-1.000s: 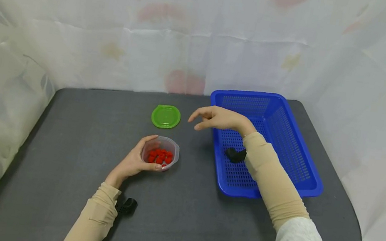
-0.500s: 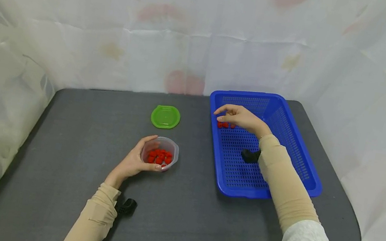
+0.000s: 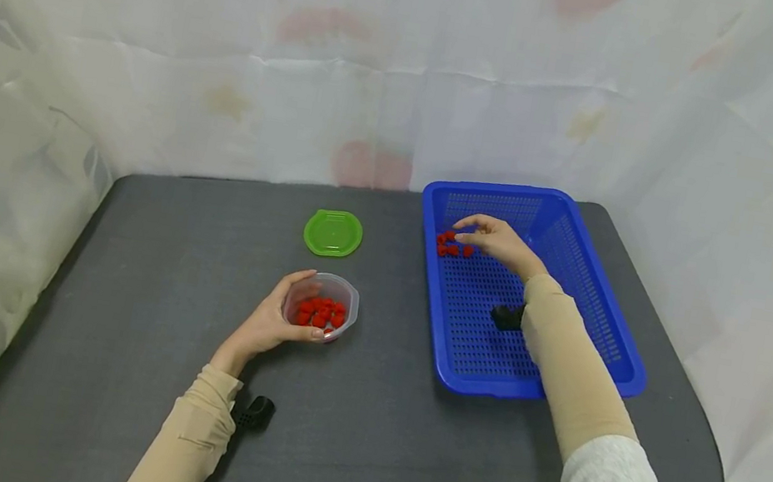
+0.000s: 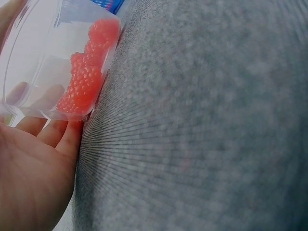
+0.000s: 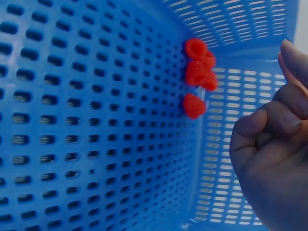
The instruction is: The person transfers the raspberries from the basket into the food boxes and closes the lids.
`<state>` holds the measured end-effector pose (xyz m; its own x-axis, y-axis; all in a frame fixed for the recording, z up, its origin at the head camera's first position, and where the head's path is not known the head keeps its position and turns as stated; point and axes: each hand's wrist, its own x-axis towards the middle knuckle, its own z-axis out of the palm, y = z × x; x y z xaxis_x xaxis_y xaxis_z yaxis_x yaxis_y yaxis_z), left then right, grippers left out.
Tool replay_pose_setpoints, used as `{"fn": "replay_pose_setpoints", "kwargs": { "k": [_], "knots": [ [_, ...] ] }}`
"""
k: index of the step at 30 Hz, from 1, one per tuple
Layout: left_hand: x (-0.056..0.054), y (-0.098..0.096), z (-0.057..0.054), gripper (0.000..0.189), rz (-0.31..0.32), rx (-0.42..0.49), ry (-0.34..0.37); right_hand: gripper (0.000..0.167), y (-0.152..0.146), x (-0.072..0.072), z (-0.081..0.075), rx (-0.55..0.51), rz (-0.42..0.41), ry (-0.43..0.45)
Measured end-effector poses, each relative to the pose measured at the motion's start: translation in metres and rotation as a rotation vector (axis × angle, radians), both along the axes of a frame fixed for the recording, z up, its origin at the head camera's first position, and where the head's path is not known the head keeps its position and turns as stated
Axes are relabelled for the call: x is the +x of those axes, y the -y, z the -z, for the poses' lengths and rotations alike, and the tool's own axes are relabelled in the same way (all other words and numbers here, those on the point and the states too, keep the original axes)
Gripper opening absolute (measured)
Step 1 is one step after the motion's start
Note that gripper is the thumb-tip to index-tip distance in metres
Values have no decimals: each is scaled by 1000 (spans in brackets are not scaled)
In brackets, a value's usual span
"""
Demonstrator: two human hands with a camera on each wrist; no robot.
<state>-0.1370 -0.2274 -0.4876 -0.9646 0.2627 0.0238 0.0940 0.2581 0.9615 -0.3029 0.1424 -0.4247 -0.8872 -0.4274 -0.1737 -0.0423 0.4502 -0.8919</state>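
Note:
My left hand (image 3: 267,322) grips a clear plastic tub (image 3: 352,303) standing on the table, thumb at the near side and fingers round the far side. Several red raspberries (image 3: 320,313) lie in the bottom of the tub; the left wrist view shows them bunched against the clear wall (image 4: 43,62). Over the back left corner of a blue slatted basket (image 3: 434,308) hovers my right hand (image 3: 503,245), fingers loosely bent and nothing visible in them. Just beside its fingertips several more raspberries (image 3: 443,248) rest in that corner. In the right wrist view one raspberry (image 5: 194,106) sits slightly apart.
A green lid (image 3: 333,233) lies flat on the dark grey table (image 3: 119,300), behind the tub. Pale printed cloth (image 3: 285,115) hangs along the back and sides. Black wrist cameras (image 3: 256,414) are worn under both forearms.
My right hand has moved right, from the gap between tub and basket to above the basket's back left corner, uncovering the raspberries there. The left hand and tub have stayed put.

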Motion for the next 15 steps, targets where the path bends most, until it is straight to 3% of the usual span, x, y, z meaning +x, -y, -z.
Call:
{"fn": "replay_pose_setpoints", "kwargs": {
  "k": [15],
  "knots": [
    [1,-1,0,91,-3,-5,0,44,-2,-6,18,188,58,0]
  ]
}}
